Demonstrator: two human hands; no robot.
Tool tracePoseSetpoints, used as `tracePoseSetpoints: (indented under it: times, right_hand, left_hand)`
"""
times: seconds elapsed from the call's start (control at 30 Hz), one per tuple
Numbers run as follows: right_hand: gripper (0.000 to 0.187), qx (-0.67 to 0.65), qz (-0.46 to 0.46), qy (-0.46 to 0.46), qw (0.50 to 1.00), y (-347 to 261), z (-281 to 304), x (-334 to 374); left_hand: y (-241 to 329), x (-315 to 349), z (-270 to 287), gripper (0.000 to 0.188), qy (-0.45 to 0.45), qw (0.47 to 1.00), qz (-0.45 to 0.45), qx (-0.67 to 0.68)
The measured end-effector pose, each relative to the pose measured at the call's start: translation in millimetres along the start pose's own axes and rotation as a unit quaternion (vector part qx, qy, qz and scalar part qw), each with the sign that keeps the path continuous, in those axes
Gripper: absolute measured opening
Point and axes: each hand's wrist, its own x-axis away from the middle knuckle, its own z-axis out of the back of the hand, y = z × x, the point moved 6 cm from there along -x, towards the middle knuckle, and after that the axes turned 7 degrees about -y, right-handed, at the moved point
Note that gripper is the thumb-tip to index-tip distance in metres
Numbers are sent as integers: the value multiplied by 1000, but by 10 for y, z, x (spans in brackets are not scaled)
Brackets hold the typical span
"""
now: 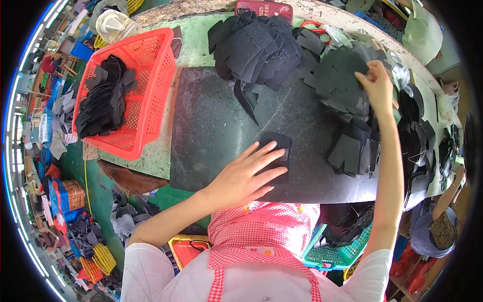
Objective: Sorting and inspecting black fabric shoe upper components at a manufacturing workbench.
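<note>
My left hand [255, 168] lies flat with spread fingers on a small black cut piece [275, 146] with rounded corners, on the dark work mat [211, 121]. My right hand [375, 83] reaches to the far right, its thumb and forefinger pinched at the edge of a pile of dark grey cut pieces [339, 75]. Whether a single piece is between those fingers cannot be made out. Left of that pile stands a larger heap of black cut pieces [259, 50]. A curved black strip [245, 100] hangs from this heap onto the mat.
At the left, a red plastic basket [158, 95] holds black pieces. Another stack of black pieces [347, 153] sits on the mat's right side. A red phone [264, 9] lies at the table's far edge. Below the table's front edge is a teal basket [347, 254].
</note>
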Motion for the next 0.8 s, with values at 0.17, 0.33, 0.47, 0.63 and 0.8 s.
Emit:
tracePoseSetpoints:
  times: [0.17, 0.33, 0.47, 0.63, 0.8]
  right_hand:
    - [20, -118, 13, 95, 988, -314, 179, 165]
    - [21, -325, -97, -247, 908, -1259, -207, 980]
    - [16, -415, -195, -401, 794, -1334, -673, 1593]
    - [23, -349, -244, -446, 787, -1313, -784, 1857]
    - [30, -206, -148, -435, 864, -1418, -793, 1935]
  left_hand:
    - [-3, 105, 344, 31, 141, 990, 13, 18]
    - [-216, -44, 484, 17, 143, 922, 212, 291]
    - [-300, -124, 338, 15, 99, 918, 213, 321]
    - [-402, 108, 196, 18, -14, 883, 296, 364]
    - [-482, 178, 154, 21, -46, 901, 301, 308]
